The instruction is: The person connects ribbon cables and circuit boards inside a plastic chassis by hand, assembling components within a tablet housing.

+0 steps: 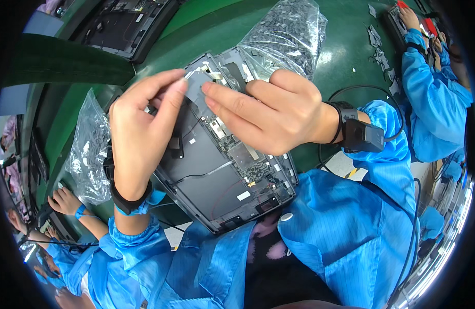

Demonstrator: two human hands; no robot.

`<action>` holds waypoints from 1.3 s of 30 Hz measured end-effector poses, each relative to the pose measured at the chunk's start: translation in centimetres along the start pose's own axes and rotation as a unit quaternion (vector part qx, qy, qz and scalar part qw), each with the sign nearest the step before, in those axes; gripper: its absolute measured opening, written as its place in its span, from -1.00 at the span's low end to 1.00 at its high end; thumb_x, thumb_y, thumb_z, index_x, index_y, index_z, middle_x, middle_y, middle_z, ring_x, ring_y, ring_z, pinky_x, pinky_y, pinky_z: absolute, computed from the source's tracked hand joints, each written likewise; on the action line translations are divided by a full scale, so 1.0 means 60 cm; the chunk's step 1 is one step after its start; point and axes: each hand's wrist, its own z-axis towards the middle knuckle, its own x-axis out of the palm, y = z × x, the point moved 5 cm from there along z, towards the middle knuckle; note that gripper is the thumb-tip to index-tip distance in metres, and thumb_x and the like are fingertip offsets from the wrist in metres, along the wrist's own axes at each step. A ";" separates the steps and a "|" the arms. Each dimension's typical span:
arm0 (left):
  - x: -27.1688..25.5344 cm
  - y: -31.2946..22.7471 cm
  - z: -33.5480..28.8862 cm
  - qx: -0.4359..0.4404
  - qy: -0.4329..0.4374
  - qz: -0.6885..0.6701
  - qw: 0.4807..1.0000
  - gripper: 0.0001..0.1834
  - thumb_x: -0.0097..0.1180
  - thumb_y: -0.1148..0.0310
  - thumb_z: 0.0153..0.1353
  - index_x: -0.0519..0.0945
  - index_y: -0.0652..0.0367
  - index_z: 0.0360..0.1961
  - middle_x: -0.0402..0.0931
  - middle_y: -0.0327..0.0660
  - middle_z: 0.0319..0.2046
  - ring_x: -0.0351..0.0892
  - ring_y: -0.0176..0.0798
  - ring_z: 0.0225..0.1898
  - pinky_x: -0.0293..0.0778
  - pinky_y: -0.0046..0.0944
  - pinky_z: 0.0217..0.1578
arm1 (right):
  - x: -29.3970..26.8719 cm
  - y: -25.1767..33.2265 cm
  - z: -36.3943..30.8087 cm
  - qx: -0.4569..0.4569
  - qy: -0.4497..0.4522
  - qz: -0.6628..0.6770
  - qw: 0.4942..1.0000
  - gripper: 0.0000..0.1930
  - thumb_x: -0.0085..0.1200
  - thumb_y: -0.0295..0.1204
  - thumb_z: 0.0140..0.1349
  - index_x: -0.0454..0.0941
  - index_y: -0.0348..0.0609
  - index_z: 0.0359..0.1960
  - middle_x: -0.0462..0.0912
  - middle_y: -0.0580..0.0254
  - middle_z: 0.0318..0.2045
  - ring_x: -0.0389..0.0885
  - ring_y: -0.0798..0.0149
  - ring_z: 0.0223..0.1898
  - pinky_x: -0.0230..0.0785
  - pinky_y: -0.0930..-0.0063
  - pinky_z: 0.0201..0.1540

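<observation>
A dark grey laptop-like device shell [196, 165] lies slanted before me, its inside exposed with a green-black circuit board [245, 157] along the right side. Over its far end, my left hand [145, 116] pinches a small thin grey sheet [197, 85] between thumb and index finger at the sheet's left edge. My right hand [273, 110] comes in from the other side, index and middle fingertips at the sheet's right edge, other fingers curled. The right thumb is hidden, so its grip is only partly visible.
A clear bag of small dark grey pieces [286, 36] lies beyond the device. Another clear plastic bag [88, 154] is at the left. A second opened shell [126, 26] stands far left. Co-workers' blue sleeves [433, 103] flank me, and a black cable [397, 103] loops from my right wrist.
</observation>
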 end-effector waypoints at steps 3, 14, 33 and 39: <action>0.014 0.011 -0.006 -0.076 0.074 -0.082 0.991 -0.76 0.22 0.42 0.21 0.69 0.24 -0.10 0.68 -0.07 -0.32 0.60 -0.35 -0.37 0.50 -0.39 -0.32 | 0.000 0.005 -0.001 0.001 0.001 0.005 1.000 -0.89 0.15 -0.44 -0.20 0.62 -0.16 -0.58 0.68 0.25 -0.33 0.34 0.49 -0.62 0.01 0.60 -0.60; 0.011 0.005 -0.028 -0.099 0.086 -0.309 0.942 -0.75 0.15 0.55 0.26 0.64 0.31 -0.04 0.66 -0.14 -0.14 0.62 -0.39 -0.29 0.52 -0.46 -0.24 | -0.011 0.014 -0.010 -0.036 -0.048 0.070 0.996 -0.88 0.15 -0.42 -0.23 0.58 -0.21 -0.64 0.70 0.10 -0.25 0.42 0.41 -0.57 0.03 0.61 -0.61; 0.013 0.008 -0.043 -0.213 0.164 -0.378 0.886 -0.71 0.18 0.64 0.20 0.58 0.38 -0.03 0.66 -0.10 -0.29 0.65 -0.36 -0.31 0.57 -0.42 -0.24 | -0.007 0.013 -0.034 -0.085 -0.084 0.179 0.977 -0.89 0.17 -0.50 -0.08 0.54 -0.28 -0.63 0.68 -0.01 -0.22 0.64 0.18 -0.34 0.56 0.44 -0.30; 0.016 0.013 -0.041 -0.205 0.154 -0.380 0.889 -0.77 0.19 0.62 0.20 0.60 0.37 -0.09 0.66 -0.12 -0.32 0.64 -0.39 -0.34 0.56 -0.44 -0.27 | -0.003 0.011 -0.030 -0.075 -0.079 0.190 0.976 -0.89 0.18 -0.52 -0.10 0.55 -0.32 -0.60 0.67 -0.04 -0.23 0.63 0.18 -0.34 0.59 0.43 -0.29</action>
